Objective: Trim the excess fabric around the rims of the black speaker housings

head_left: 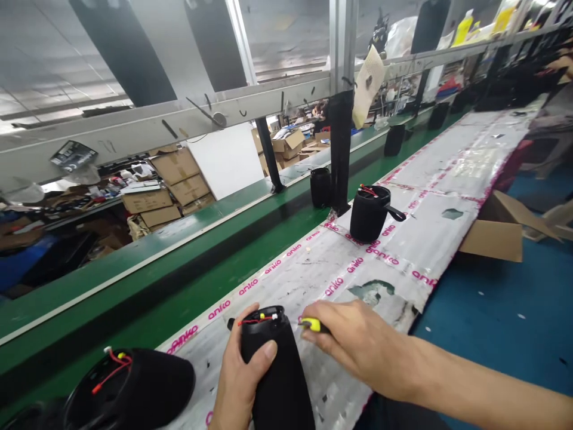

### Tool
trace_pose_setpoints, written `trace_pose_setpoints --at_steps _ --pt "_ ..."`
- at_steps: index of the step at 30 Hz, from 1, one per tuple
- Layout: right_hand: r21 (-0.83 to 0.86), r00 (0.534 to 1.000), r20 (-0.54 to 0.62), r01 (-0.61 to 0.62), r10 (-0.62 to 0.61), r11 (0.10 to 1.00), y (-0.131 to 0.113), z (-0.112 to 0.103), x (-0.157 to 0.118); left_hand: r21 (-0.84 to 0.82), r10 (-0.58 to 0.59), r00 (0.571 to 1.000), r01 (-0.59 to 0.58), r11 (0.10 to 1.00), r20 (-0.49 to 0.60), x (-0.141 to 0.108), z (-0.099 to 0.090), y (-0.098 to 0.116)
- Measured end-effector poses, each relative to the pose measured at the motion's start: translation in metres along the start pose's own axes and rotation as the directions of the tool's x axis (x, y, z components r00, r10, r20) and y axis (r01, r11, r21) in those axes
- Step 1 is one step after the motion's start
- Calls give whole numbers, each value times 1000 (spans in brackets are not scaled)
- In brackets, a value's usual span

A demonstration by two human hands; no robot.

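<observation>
My left hand (244,370) is wrapped round a black cylindrical speaker (282,382), its open end tilted up and away from me. Red wires with small connectors (260,318) lie across that end. In my right hand (358,343), just right of the speaker's rim, is a small yellow-and-black tool (313,324) pinched between thumb and fingers. Its exact kind is hard to make out, and it appears apart from the speaker. Another black speaker (156,385) lies at lower left with red wires coming from its open end.
A speaker with a strap (369,215) stands farther along the white-covered bench (290,278). More black speakers (320,187) stand on the green conveyor (215,251) beside it. A metal post (341,143) rises at the bench's far edge. A cardboard box (492,239) sits at right.
</observation>
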State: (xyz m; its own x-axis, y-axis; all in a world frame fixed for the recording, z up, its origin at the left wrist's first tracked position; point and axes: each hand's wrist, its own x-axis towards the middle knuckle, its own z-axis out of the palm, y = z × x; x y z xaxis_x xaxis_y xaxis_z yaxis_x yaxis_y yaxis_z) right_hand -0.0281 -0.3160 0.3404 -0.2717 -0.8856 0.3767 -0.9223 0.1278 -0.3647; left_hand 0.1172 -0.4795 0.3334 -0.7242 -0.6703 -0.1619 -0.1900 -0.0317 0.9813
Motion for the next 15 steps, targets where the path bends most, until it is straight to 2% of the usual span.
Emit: trace_pose_setpoints --at_steps 3,6,8,12,15 --pt "0 997 -43 -57 57 998 -12 -2 -4 54 58 989 -51 997 -139 -3 4 2" --pt "-73 999 24 -24 26 997 -25 0 -6 144 150 964 -120 982 -220 -4 5 -1" --pt "-122 999 37 -33 38 992 -31 4 -7 132 172 964 -147 980 -203 -4 3 -4" --pt "-229 998 23 -46 52 972 -36 13 -9 58 127 984 -121 991 -125 -5 0 -8" --pt "-251 999 20 -43 49 967 -38 14 -9 106 139 980 -125 987 -142 -6 0 -7"
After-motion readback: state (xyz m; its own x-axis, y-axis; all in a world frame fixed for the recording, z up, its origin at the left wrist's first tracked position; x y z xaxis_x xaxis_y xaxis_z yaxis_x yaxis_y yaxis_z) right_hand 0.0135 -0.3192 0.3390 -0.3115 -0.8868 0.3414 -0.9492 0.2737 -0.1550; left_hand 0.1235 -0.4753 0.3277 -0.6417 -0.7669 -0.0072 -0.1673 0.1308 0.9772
